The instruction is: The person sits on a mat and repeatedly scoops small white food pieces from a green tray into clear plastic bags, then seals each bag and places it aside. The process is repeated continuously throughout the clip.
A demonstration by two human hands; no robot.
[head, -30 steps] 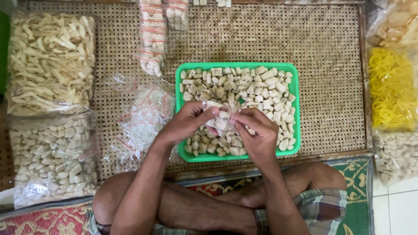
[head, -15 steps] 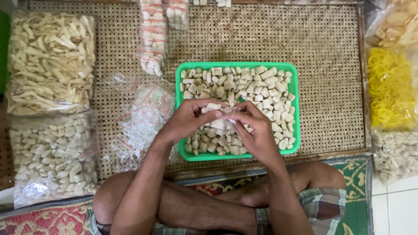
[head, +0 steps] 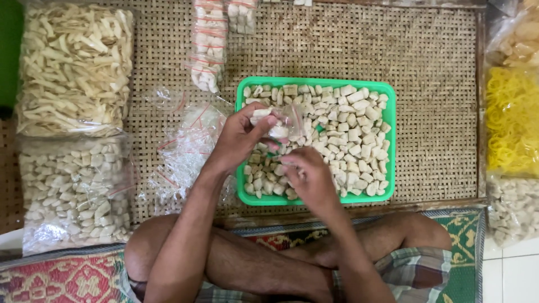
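A green plastic tray (head: pixel 389 106) full of small pale snack pieces (head: pixel 348 134) lies on a woven mat. My left hand (head: pixel 238 137) holds a small clear plastic bag (head: pixel 281 122) with a few pieces in it over the tray's left side. My right hand (head: pixel 309 177) hovers low over the tray's front left, fingers curled down among the pieces; whether it grips any I cannot tell.
A pile of empty clear bags (head: pixel 188 148) lies left of the tray. Big bags of pale sticks (head: pixel 73 64) and pale chunks (head: pixel 73 185) sit far left. Filled small packets (head: pixel 209 45) lie at the back. Yellow ring snacks (head: pixel 512 120) are bagged at right.
My hands have come apart. The left one keeps the small bag and has lifted slightly; the right one has dropped down to the pieces in the tray.
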